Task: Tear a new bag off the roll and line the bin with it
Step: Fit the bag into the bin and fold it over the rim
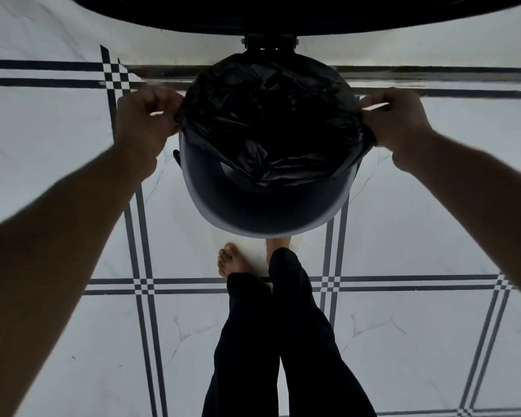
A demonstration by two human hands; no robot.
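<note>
A round grey bin (253, 219) stands on the tiled floor just ahead of my feet. A crumpled black bag (268, 115) lies over its far half and sags inside, while the near rim is bare. My left hand (143, 121) grips the bag's edge at the bin's left side. My right hand (396, 121) grips the bag's edge at the right side. The bag is stretched between both hands. No roll is in view.
The bin's raised black lid (283, 13) spans the top of the view, joined by a hinge (269, 42) behind the bin. White floor tiles with dark stripes (373, 281) surround it. My bare foot (232, 261) and black-trousered legs stand close to the bin's near side.
</note>
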